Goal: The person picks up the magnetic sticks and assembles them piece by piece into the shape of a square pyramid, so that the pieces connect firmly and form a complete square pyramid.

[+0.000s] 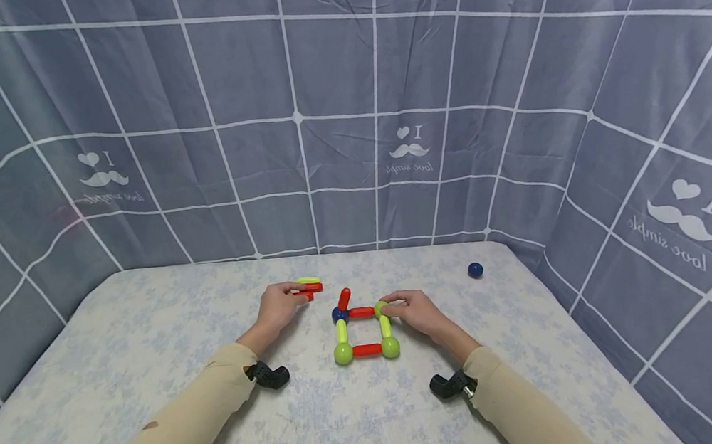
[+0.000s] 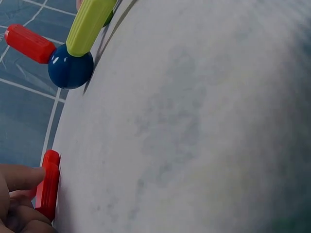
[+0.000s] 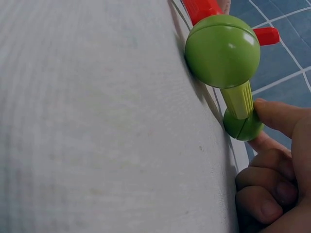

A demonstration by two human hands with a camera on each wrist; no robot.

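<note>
On the table lies a square of magnetic rods and balls. Its corners are a blue ball and three green balls, including the near-right green ball and the far-right green ball. Red rods, such as the near one, and yellow-green rods join them. Another red rod slants up from the blue ball. My right hand pinches the far-right green ball between thumb and forefinger. Left of the square, my left hand pinches a red rod in a small pile; its far fingertips are partly hidden.
A loose blue ball lies at the table's far right. Beside my left fingers, the pile also holds a yellow-green rod and another red rod. A grey curtain with white lines rises behind the patterned table.
</note>
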